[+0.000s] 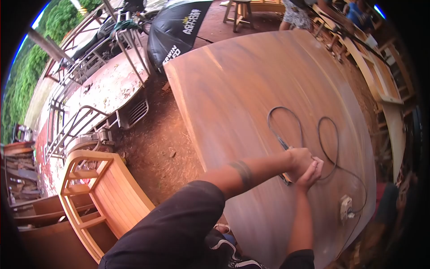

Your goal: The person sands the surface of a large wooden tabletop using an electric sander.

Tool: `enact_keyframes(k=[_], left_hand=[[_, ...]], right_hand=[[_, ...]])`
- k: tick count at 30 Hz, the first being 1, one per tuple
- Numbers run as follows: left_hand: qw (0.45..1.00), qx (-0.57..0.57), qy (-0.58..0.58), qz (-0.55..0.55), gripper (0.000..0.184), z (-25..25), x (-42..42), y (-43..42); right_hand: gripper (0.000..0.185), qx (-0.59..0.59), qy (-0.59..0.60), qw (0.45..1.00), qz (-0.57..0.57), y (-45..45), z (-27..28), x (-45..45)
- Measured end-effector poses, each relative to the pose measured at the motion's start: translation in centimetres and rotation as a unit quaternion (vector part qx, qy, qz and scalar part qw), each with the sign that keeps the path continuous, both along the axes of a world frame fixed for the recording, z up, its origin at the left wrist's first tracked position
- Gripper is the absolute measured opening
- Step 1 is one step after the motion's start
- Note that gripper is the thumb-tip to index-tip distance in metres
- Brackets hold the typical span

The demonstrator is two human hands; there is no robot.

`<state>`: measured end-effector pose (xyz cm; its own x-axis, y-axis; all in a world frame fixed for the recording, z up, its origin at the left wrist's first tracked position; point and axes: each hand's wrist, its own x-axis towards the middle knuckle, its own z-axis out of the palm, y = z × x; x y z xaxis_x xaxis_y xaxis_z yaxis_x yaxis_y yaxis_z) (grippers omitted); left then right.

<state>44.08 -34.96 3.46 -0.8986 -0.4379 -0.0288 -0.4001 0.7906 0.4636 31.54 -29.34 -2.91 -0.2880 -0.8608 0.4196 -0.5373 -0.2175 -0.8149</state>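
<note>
A large brown wooden tabletop point(251, 103) spreads out in front of me. Over its near half my left hand point(299, 162) and my right hand point(312, 174) are pressed together, both closed. What they hold, if anything, is hidden. Beneath my hands lies a dark tool, mostly covered by my left forearm and hand. A black cable point(301, 124) runs from it, loops on the wood and leads to a white socket block point(346, 208) at the right side of the tabletop.
A slatted wooden bench point(118, 193) stands at the lower left. Behind it are metal railings and a motor. A black umbrella point(172, 36) touches the tabletop's far left corner. A stool point(239, 12), wooden frames point(369, 67) and people point(295, 15) are beyond the far and right edges.
</note>
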Motion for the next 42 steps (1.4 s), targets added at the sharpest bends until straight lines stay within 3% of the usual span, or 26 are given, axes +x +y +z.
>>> enact_keyframes(k=[9, 10, 13, 17, 18, 19, 21, 23, 25, 31, 33, 35, 36, 38, 42], left_hand=[[0.989, -0.025, -0.017, 0.143, 0.030, 0.0, 14.7, -4.4], [0.988, -0.024, -0.015, 0.155, 0.031, 0.4, 15.2, -3.9], [0.983, -0.036, -0.054, 0.172, 0.034, 0.0, 15.2, -1.9], [0.985, -0.031, -0.049, 0.161, 0.028, -1.8, 10.0, 2.2], [0.980, -0.063, 0.086, 0.166, 0.031, -6.0, 7.8, 2.6], [0.977, -0.079, 0.122, 0.159, 0.030, -7.5, 5.5, 4.4], [0.990, -0.074, 0.009, 0.119, 0.029, -4.9, 0.6, 8.9], [0.994, -0.079, -0.015, 0.069, 0.028, -4.7, -4.5, 12.8], [0.996, -0.090, -0.015, 0.014, 0.027, -4.6, -9.1, 16.6], [0.982, -0.122, 0.016, -0.143, 0.025, -4.2, -19.7, 27.3], [0.967, -0.127, 0.135, -0.175, 0.020, -5.3, -22.7, 31.4], [0.968, -0.085, 0.192, -0.139, 0.025, -6.0, -22.9, 35.1], [0.973, -0.080, 0.152, -0.155, 0.031, -7.2, -24.4, 36.5], [0.972, -0.126, 0.175, -0.091, 0.034, -7.5, -23.4, 38.9], [0.988, 0.028, 0.154, -0.008, 0.041, -2.9, -17.1, 41.0]], right_hand=[[0.036, 0.013, -0.013, 0.992, 0.128, -8.2, 0.5, 14.4], [0.034, -0.031, 0.007, 0.990, 0.138, -8.6, 0.0, 15.0], [0.033, 0.012, -0.014, 0.988, 0.155, -6.3, 0.4, 15.2], [0.038, -0.018, -0.022, 0.988, 0.153, -2.1, -2.1, 9.2], [0.041, -0.014, -0.025, 0.991, 0.128, -1.7, -5.5, 6.5], [0.044, 0.025, -0.060, 0.989, 0.130, 0.1, -6.0, 4.3], [0.051, 0.030, -0.026, 0.994, 0.100, 4.6, -4.6, -0.5], [0.056, 0.003, 0.005, 1.000, 0.014, 9.3, -3.8, -4.6], [0.058, 0.074, -0.001, 0.994, 0.081, 12.0, -8.9, -13.7], [0.060, 0.145, -0.025, 0.989, 0.025, 25.5, -4.7, -18.5], [0.060, 0.175, -0.053, 0.983, -0.015, 31.3, -3.2, -21.3], [0.061, 0.209, -0.085, 0.972, -0.067, 37.1, -1.3, -23.6], [0.062, 0.226, -0.103, 0.964, -0.095, 39.7, -0.6, -24.1], [0.063, 0.251, -0.149, 0.944, -0.156, 43.5, 0.1, -22.9], [0.059, 0.294, -0.238, 0.893, -0.242, 45.9, 2.0, -17.0]])
